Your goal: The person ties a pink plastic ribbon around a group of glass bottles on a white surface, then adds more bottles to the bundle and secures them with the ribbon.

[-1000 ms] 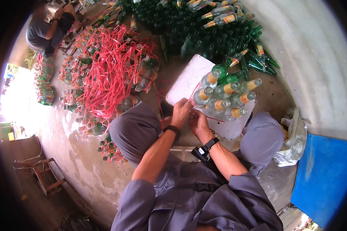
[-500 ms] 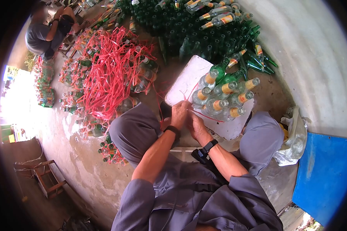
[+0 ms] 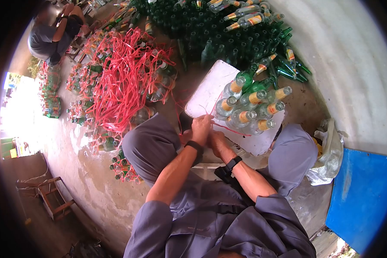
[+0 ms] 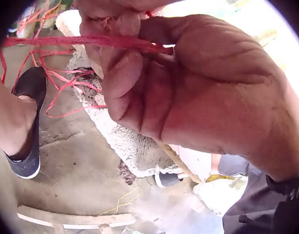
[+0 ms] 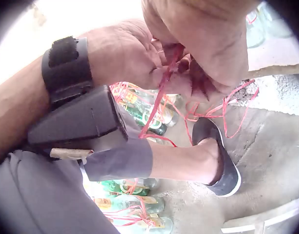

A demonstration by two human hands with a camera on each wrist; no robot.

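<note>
My left hand (image 3: 201, 127) and right hand (image 3: 218, 143) meet at the near edge of a white foam slab (image 3: 208, 84). Curled fingers of the left hand hold a red plastic strap (image 4: 86, 42), which runs across them in the left wrist view. In the right wrist view, the right hand (image 5: 205, 41) pinches a length of the strap (image 5: 161, 87) that hangs down below it. A cluster of glass bottles (image 3: 247, 116), clear and green with yellow neck labels, stands upright on the slab just right of my hands. Strap passes along the cluster's near side.
A tangled heap of red strap (image 3: 122, 81) lies over bundled bottles at left. Many green bottles (image 3: 210, 34) stand at the back. A plastic bag (image 3: 329, 155) and blue panel (image 3: 361, 193) are at right. Another person (image 3: 51, 36) sits at far left.
My right hand has drawn slightly down toward my body, beside the left hand. A loose strap end now rises above the left fingers. The bottle cluster stays in place.
</note>
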